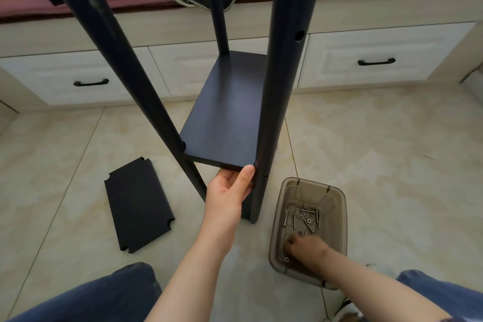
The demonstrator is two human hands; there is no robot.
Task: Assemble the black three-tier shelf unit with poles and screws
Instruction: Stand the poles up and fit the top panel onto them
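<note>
A black shelf board (pixel 230 110) sits level between three dark poles: a near-left pole (pixel 125 68), a near-right pole (pixel 279 65) and a far pole (pixel 218 8). My left hand (pixel 231 188) grips the board's near edge at its right corner, thumb on the edge, fingers underneath. My right hand (pixel 305 246) reaches down inside a smoky plastic tub (pixel 337 217), fingers curled among screws (pixel 305 217) and washers; what it holds is hidden. A second black shelf board (pixel 138 206) lies flat on the floor to the left.
The floor is beige tile. A white drawer unit (pixel 366 60) with black handles runs along the back under a cushioned bench with bedding. My knees in blue jeans (pixel 112 295) are at the bottom edge. An open screw hole shows on the near-right pole (pixel 299 35).
</note>
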